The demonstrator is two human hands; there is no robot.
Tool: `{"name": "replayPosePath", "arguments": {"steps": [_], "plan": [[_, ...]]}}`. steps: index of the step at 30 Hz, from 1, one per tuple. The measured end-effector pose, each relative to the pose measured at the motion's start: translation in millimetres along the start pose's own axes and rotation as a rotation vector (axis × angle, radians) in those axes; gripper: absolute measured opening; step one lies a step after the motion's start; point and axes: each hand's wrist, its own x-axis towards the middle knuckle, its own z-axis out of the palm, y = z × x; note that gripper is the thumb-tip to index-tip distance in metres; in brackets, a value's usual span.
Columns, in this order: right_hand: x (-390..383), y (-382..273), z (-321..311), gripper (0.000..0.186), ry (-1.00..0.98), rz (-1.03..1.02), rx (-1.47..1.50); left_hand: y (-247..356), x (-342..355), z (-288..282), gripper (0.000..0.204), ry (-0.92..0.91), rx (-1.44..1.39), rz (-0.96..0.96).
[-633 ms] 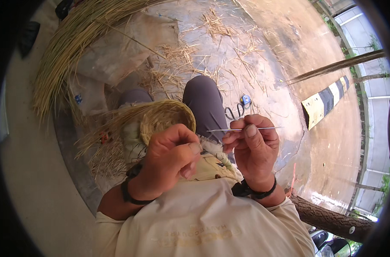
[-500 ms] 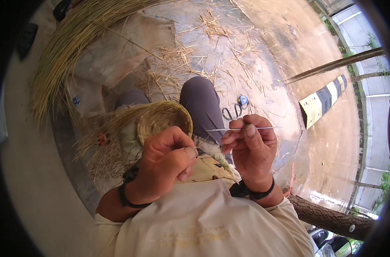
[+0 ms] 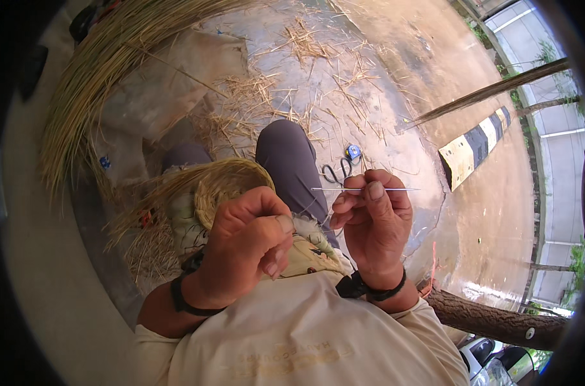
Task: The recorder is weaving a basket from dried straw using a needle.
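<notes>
My right hand (image 3: 379,228) is raised over the right side of my lap, its thumb and fingertips pinching a long, thin metal needle (image 3: 326,189). The needle lies nearly level, with both ends sticking out past the fingers. To its left, my left hand (image 3: 244,241) is closed, thumb against the curled index finger; whatever is in that pinch is too small to make out. A round woven straw basket (image 3: 266,177) rests on my lap behind the left hand, which hides part of it. Loose straw ends fan out from the basket toward the left.
Black-handled scissors (image 3: 337,172) and a blue tape measure (image 3: 353,152) lie on the ground beyond my right knee. A big bundle of long straw (image 3: 80,106) is at the far left. Straw scraps (image 3: 250,93) litter the ground. A striped barrier (image 3: 475,149) stands to the right.
The whole view has shifted slightly, so the surroundings appear a little farther left. Both hands keep their pinches, and the needle stays level in my right hand.
</notes>
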Motion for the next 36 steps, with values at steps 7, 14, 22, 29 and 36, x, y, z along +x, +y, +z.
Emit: {"name": "replayPosePath", "arguments": {"steps": [7, 14, 22, 29, 36], "plan": [[-3.0, -0.9, -0.6, 0.023, -0.004, -0.032, 0.001, -0.9, -1.4, 2.5, 0.004, -0.009, -0.069, -0.011], [-6.7, -3.5, -0.2, 0.023, -0.035, -0.058, -0.042, -1.7, -3.2, 2.5, 0.007, -0.030, -0.129, -0.018], [-7.0, -3.7, 1.4, 0.022, -0.059, -0.087, -0.067, -3.2, -1.9, 0.7, 0.006, -0.040, -0.156, -0.007], [-5.5, -3.7, 3.8, 0.022, -0.057, -0.087, -0.072, -1.8, -0.3, 0.2, 0.006, -0.026, -0.162, -0.013], [-4.7, -2.1, 4.6, 0.023, -0.051, -0.078, -0.064, -2.5, 0.9, -1.6, 0.007, -0.019, -0.160, -0.011]]}}
